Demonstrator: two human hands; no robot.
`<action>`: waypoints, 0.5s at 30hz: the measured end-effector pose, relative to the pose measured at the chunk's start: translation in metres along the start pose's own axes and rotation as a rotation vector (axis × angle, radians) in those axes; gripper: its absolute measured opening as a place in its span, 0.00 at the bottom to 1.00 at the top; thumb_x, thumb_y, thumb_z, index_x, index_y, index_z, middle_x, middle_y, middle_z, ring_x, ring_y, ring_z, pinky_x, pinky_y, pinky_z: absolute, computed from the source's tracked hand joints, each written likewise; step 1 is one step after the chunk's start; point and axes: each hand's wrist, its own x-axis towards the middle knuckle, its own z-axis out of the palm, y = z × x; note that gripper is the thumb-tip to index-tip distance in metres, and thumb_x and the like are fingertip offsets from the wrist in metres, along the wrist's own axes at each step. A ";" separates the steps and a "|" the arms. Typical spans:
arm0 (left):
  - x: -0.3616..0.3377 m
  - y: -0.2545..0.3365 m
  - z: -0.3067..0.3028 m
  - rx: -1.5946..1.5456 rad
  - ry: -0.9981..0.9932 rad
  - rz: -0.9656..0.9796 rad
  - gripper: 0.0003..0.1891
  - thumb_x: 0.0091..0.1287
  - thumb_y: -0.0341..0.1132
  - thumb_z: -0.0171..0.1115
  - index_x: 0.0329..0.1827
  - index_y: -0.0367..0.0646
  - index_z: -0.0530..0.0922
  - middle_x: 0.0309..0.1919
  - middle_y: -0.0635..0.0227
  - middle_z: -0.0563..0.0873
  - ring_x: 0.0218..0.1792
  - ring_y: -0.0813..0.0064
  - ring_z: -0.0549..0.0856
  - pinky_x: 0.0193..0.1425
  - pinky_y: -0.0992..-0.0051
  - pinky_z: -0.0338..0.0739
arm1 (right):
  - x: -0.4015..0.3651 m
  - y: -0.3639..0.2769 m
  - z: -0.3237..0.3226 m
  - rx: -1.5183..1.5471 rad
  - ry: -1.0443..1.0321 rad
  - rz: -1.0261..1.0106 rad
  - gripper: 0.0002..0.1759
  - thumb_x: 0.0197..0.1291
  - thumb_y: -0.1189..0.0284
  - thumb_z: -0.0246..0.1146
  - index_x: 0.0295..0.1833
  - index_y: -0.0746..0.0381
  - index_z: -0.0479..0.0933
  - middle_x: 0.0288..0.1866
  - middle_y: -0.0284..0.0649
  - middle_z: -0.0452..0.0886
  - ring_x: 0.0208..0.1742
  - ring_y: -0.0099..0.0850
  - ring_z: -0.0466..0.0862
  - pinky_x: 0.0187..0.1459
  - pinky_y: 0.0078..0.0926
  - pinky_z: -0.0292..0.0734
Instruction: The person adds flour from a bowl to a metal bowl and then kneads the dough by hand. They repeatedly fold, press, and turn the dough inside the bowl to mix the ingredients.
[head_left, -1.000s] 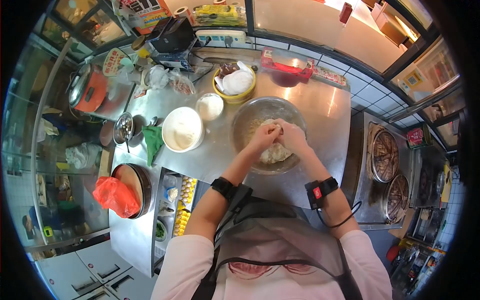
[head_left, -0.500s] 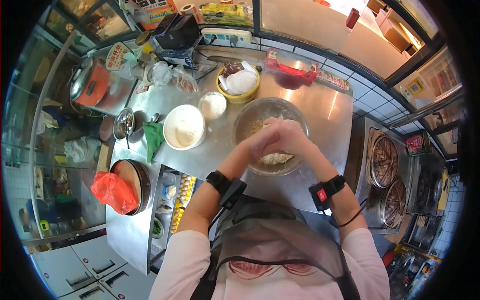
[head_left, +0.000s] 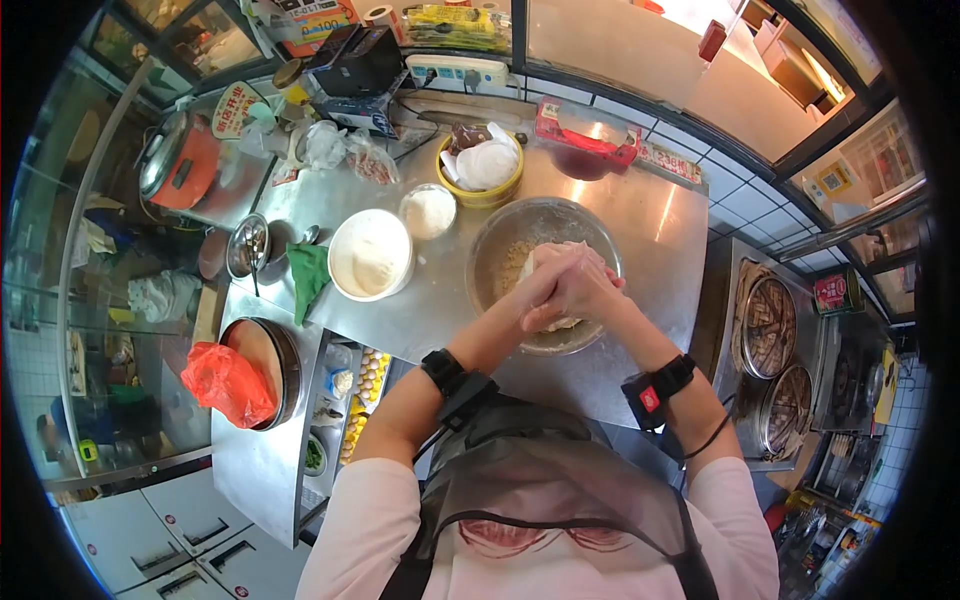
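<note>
Both my hands are together inside a wide metal mixing bowl, pressed down on a mass of pale dough. My left hand and my right hand overlap, with their fingers closed over one another, so most of the dough is hidden beneath them. Crumbly, floury bits show on the bowl's left inner side. To the left of the bowl stand a white tub with a pale residue inside and a small bowl of white powder.
Behind the bowl are a yellow basket with a white bag and a red box. A green cloth lies on the left; a red plastic bag rests on a round container. Egg trays sit below. Two round pans stand right.
My hands have shifted slightly right and down in the bowl, pressing lower on the dough. More of the crumbly bits at the left now shows. The view has moved very slightly.
</note>
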 end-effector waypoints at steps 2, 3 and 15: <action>0.008 -0.004 -0.004 -0.010 0.015 0.078 0.20 0.66 0.46 0.54 0.43 0.34 0.69 0.36 0.56 0.77 0.41 0.61 0.81 0.45 0.67 0.78 | -0.001 0.007 0.008 0.200 0.128 0.021 0.36 0.23 0.47 0.76 0.27 0.63 0.67 0.23 0.41 0.69 0.30 0.40 0.73 0.34 0.34 0.68; 0.011 -0.005 -0.004 -0.086 0.104 0.049 0.17 0.66 0.44 0.54 0.40 0.35 0.69 0.33 0.57 0.76 0.37 0.63 0.80 0.42 0.67 0.78 | 0.000 0.009 0.010 0.199 0.127 0.021 0.36 0.23 0.47 0.76 0.27 0.63 0.67 0.23 0.41 0.69 0.30 0.40 0.73 0.34 0.34 0.68; 0.066 -0.052 -0.081 -0.020 0.330 0.549 0.11 0.66 0.44 0.56 0.34 0.47 0.72 0.23 0.75 0.67 0.26 0.79 0.71 0.33 0.76 0.70 | 0.021 0.027 0.063 0.810 0.567 0.451 0.25 0.44 0.57 0.72 0.21 0.65 0.68 0.19 0.35 0.72 0.25 0.25 0.72 0.29 0.27 0.67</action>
